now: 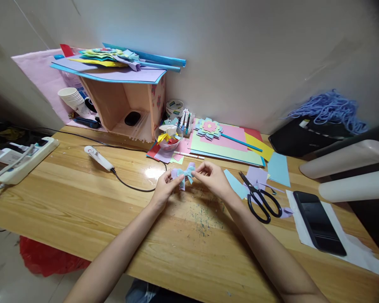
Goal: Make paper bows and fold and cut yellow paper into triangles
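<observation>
A small paper bow (pixel 185 173) in light blue and lilac is held above the middle of the wooden table (pixel 113 219). My left hand (pixel 165 187) pinches its left side between thumb and fingers. On the other side, my right hand (pixel 212 179) has thumb and fingertips closed at the bow's right edge. To the right of my right hand lie black-handled scissors (pixel 260 198) on lilac paper scraps (pixel 255 174), beside a light blue paper piece (pixel 235 184).
A white glue gun (pixel 97 158) with a black cord lies left. Behind are a clear bowl (pixel 169 143) of scraps, a paper flower (pixel 209 127) on coloured sheets and an open box (pixel 126 105). A phone (pixel 318 223) lies right; a power strip (pixel 25 162) sits far left.
</observation>
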Demonstrator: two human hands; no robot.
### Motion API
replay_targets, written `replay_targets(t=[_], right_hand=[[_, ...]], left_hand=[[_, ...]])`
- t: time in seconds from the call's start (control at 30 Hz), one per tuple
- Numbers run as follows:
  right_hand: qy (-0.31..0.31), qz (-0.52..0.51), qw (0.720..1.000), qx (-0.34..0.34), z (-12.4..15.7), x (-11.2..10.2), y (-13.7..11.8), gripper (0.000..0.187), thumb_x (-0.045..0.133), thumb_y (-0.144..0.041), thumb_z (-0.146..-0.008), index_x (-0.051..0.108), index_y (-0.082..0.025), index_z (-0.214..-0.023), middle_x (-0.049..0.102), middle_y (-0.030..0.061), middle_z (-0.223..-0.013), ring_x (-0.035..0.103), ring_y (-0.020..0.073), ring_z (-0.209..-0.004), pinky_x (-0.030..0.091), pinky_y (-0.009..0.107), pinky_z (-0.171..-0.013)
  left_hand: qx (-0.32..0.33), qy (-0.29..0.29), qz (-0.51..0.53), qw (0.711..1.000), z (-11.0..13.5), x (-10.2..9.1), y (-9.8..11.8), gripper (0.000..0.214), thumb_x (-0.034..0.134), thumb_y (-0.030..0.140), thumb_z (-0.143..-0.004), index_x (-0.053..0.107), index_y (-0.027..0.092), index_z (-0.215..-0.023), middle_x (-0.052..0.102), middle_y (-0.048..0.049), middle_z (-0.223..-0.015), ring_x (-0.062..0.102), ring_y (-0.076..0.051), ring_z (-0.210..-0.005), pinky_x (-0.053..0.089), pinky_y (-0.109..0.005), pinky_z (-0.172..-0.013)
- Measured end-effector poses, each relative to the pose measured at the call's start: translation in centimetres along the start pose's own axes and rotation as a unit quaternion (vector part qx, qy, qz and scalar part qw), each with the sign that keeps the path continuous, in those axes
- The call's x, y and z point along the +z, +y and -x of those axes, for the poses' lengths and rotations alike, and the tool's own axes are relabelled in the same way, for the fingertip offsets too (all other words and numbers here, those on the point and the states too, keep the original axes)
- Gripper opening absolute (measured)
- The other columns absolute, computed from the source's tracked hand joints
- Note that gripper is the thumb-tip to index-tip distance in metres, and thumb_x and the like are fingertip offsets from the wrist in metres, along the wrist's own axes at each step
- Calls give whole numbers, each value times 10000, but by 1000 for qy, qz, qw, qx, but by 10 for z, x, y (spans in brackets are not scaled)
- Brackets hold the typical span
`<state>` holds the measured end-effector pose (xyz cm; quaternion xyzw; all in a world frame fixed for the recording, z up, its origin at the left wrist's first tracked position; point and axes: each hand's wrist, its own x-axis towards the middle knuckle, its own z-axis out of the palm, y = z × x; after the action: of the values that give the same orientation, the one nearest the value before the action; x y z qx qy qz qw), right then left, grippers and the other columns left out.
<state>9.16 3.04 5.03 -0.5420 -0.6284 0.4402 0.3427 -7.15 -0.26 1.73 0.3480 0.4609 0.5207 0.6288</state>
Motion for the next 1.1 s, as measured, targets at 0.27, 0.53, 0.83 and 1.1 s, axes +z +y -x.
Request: replay_targets(t=[0.27, 0.53, 0.83, 1.1], right_hand=[[-1, 24, 1000, -13, 6, 6, -2, 202, 628, -359, -705, 539, -180, -675, 571, -7, -601, 473, 110, -526, 347, 225, -494], [30, 74, 996, -36, 9, 12, -3, 161, 614, -330, -731, 558, -186, -686, 580, 6, -672, 472, 126, -585, 351, 241, -528], [7, -60, 997, -47, 4, 11, 0, 522, 722, -336, -648, 503, -206, -1104, 565, 78, -1118, 528, 204, -1028, 427, 329, -845], [-116, -131, 984, 27, 0, 6, -1, 278, 690, -382, -674, 604, -133, -762, 560, -2, -684, 490, 105, -598, 392, 244, -556]], left_hand=[[18, 50, -84, 995, 2, 2, -2, 316, 731, 413, -616, 611, 132, -695, 577, 20, -588, 469, -84, -499, 350, -201, -498], [40, 68, -110, 991, 1, -1, -5, 294, 701, 417, -656, 592, 144, -667, 563, 21, -544, 488, -100, -478, 363, -213, -489], [82, 58, -146, 984, 4, -2, -1, 279, 677, 408, -689, 586, 147, -658, 536, 29, -544, 456, -95, -507, 341, -211, -512], [89, 40, -190, 977, 6, 0, 4, 269, 674, 390, -690, 593, 135, -659, 515, 30, -569, 450, -90, -534, 338, -203, -518]])
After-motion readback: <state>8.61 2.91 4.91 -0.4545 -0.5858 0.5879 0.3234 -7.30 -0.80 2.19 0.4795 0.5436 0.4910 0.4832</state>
